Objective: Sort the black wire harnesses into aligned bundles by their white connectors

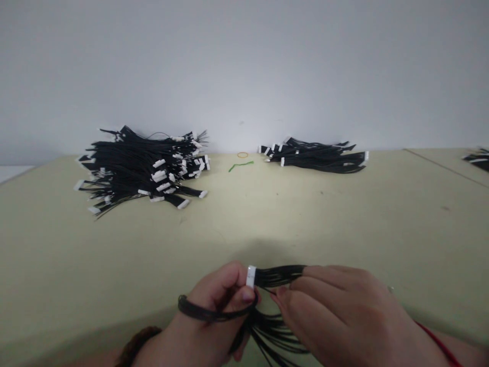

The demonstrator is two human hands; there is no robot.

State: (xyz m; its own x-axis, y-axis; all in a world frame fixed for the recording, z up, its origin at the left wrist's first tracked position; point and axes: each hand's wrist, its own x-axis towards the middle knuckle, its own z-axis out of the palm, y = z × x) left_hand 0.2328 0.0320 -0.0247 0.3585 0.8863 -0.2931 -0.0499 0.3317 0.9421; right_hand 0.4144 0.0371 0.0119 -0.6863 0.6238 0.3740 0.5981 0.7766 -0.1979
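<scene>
At the front middle, a black wire harness (280, 275) with a white connector (250, 277) is held between both hands. My left hand (217, 306) is closed around the connector end, thumb and fingers gripping just below the white housing. Some of the wires loop back over the left hand, and others fan out downward below it. My right hand (336, 306) is closed on the wires to the right of the connector, its thumb and fingertip pinching a single thin wire near the housing. The palm sides of both hands are hidden.
A large pile of black harnesses (133, 163) with white connectors lies at the back left. A smaller bundle of harnesses (317, 155) lies back right of centre. Between them are a green strip (240, 165) and a yellow ring (242, 154). More wires (479, 159) show at the right edge.
</scene>
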